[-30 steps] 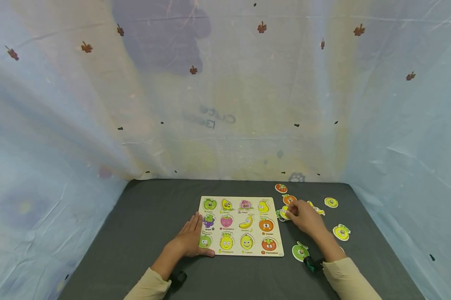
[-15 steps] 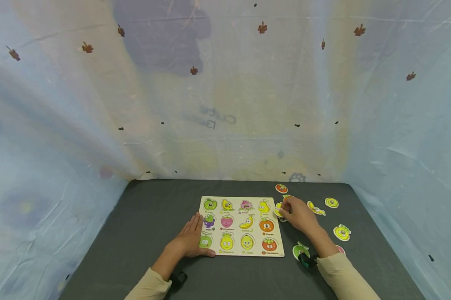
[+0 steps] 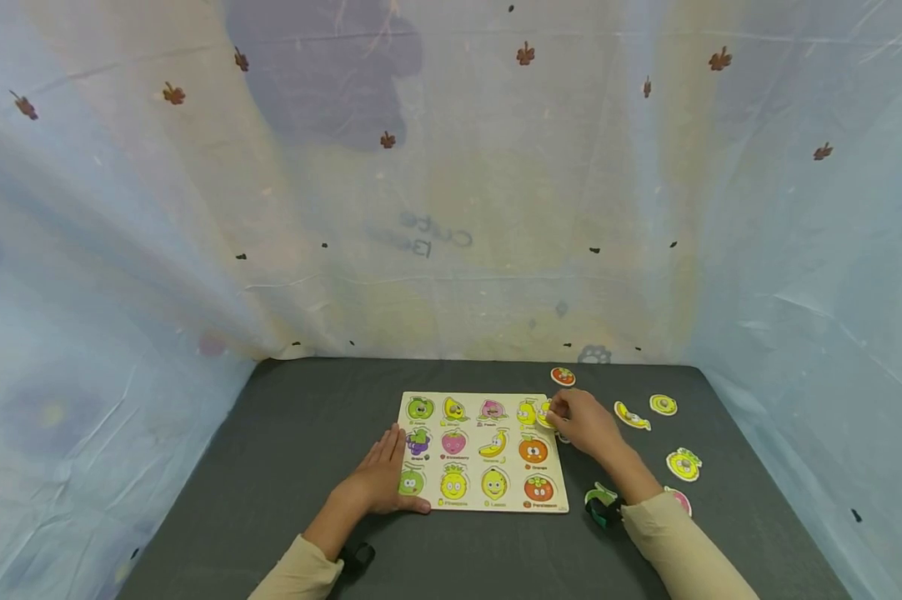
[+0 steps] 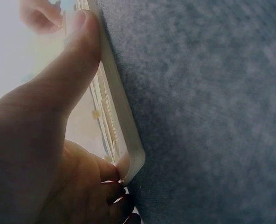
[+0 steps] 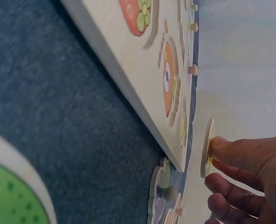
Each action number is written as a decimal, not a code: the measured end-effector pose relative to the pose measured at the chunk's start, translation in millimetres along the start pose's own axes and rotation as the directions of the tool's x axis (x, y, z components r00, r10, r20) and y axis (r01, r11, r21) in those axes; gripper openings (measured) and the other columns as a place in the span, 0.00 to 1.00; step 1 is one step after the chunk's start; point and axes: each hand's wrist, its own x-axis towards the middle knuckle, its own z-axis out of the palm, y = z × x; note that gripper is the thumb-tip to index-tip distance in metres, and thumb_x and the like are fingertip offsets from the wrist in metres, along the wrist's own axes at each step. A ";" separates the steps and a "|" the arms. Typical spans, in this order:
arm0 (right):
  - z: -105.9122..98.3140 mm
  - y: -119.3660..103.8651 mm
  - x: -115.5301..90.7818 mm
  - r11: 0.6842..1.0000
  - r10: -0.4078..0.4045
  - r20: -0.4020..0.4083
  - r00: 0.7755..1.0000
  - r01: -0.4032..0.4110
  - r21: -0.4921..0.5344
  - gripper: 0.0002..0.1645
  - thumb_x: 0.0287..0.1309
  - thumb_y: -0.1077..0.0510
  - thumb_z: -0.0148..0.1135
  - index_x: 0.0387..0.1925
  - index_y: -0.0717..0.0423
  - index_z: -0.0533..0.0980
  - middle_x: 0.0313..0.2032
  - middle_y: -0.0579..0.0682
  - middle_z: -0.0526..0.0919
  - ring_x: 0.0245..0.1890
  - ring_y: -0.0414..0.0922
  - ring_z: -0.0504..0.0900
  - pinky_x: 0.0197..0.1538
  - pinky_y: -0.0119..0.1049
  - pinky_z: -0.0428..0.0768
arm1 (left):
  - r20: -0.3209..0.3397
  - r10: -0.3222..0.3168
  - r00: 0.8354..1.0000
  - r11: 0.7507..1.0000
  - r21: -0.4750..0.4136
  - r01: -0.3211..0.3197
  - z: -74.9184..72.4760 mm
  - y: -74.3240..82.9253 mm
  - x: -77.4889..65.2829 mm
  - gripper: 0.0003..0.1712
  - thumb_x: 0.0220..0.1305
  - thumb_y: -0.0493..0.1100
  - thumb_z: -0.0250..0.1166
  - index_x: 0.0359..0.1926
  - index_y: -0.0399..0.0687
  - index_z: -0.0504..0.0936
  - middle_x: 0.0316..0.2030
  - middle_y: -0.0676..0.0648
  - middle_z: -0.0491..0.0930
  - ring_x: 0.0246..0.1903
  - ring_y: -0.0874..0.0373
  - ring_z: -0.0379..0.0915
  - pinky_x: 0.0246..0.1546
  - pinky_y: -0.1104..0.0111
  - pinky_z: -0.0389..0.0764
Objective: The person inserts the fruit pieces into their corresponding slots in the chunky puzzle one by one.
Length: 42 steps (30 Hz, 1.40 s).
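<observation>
A wooden fruit puzzle board [image 3: 472, 425] lies on the dark table, with rows of printed fruit faces and labels. My left hand [image 3: 379, 473] rests at its left edge, fingers straight, thumb along the near left corner. In the left wrist view the thumb [image 4: 75, 63] lies on the board's rim. My right hand [image 3: 589, 425] pinches a yellow fruit puzzle piece [image 3: 544, 414] over the board's right edge, beside the printed pear [image 3: 527, 412]. The right wrist view shows the piece [image 5: 207, 149] edge-on between thumb and fingers, raised above the board [image 5: 124, 79].
Loose pieces lie to the right: a red one [image 3: 563, 377], a banana [image 3: 633, 416], a round yellow one [image 3: 663, 405], a yellow one with green leaves [image 3: 684, 465], a pink one [image 3: 679, 500], and a green one [image 3: 601, 493] partly under the right wrist strap. A patterned cloth surrounds the table.
My right hand has moved left, carrying the yellow puzzle piece from the loose pieces to over the board's upper right edge. My left hand has stayed in place.
</observation>
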 end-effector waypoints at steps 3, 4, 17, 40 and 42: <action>1.4 -1.1 2.4 1.000 -0.013 0.003 1.000 0.013 0.012 0.06 0.70 0.55 0.73 0.41 0.52 0.84 0.37 0.46 0.82 0.34 0.42 0.78 0.37 0.45 0.79 | -0.008 0.006 1.000 1.000 -0.002 -0.006 2.0 -2.9 2.5 0.85 0.48 0.78 0.79 0.85 0.32 0.43 0.86 0.32 0.37 0.85 0.35 0.36 0.83 0.43 0.46; 2.0 -1.0 3.2 1.000 -0.018 0.006 1.000 0.018 0.015 0.05 0.70 0.55 0.73 0.41 0.52 0.84 0.36 0.45 0.82 0.33 0.42 0.78 0.37 0.45 0.79 | -0.008 0.004 1.000 1.000 0.008 -0.004 4.0 -5.2 4.5 0.85 0.49 0.78 0.79 0.86 0.33 0.43 0.86 0.32 0.37 0.85 0.36 0.36 0.83 0.44 0.46; 7.3 -10.7 16.6 1.000 -0.016 0.053 0.998 0.015 0.007 0.05 0.70 0.54 0.73 0.41 0.50 0.84 0.35 0.45 0.80 0.30 0.42 0.74 0.33 0.42 0.75 | 0.006 0.005 1.000 1.000 -0.012 -0.005 -12.3 11.5 -8.9 0.84 0.50 0.76 0.80 0.85 0.30 0.43 0.85 0.31 0.38 0.84 0.34 0.37 0.83 0.42 0.46; 15.0 -16.0 34.2 1.000 -0.003 0.100 0.995 0.003 -0.001 0.06 0.71 0.54 0.73 0.39 0.50 0.82 0.33 0.46 0.79 0.28 0.43 0.76 0.32 0.42 0.76 | 0.024 -0.042 0.999 0.999 0.020 0.042 -18.9 18.8 -11.4 0.80 0.53 0.69 0.82 0.85 0.30 0.44 0.85 0.31 0.40 0.85 0.36 0.38 0.83 0.46 0.49; 15.5 -15.4 34.6 1.000 -0.003 0.100 0.995 0.003 0.000 0.07 0.71 0.54 0.73 0.39 0.50 0.82 0.33 0.46 0.79 0.28 0.43 0.76 0.32 0.42 0.75 | 0.024 -0.038 0.999 0.999 0.016 0.038 -18.6 18.7 -10.9 0.80 0.53 0.69 0.82 0.85 0.30 0.44 0.85 0.31 0.40 0.84 0.36 0.38 0.83 0.46 0.49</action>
